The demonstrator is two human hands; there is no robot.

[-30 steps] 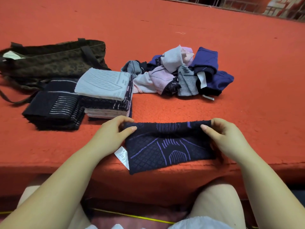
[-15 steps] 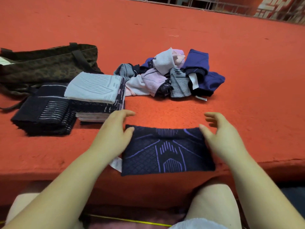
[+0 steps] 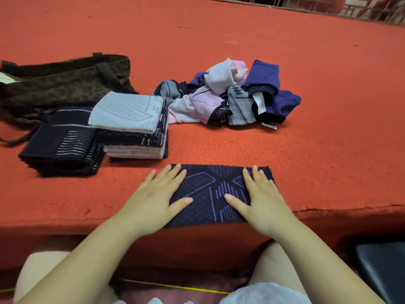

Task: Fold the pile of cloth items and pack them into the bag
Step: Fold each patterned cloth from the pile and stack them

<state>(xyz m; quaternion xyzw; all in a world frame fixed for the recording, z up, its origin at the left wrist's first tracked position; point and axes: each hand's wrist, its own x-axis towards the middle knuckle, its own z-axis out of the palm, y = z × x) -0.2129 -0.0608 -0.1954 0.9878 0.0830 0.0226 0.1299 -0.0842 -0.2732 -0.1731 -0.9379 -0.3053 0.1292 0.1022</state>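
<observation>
Indoor carpeted platform (image 3: 285,150), railing (image 3: 285,3) behind; kind of place unclear.

Navy cloth (image 3: 210,194) with purple lines; orange-red carpet (image 3: 306,150); dark leopard-print bag (image 3: 61,84).

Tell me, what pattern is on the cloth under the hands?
Dark navy cloth with purple lines and diamond quilting, head view.
</observation>
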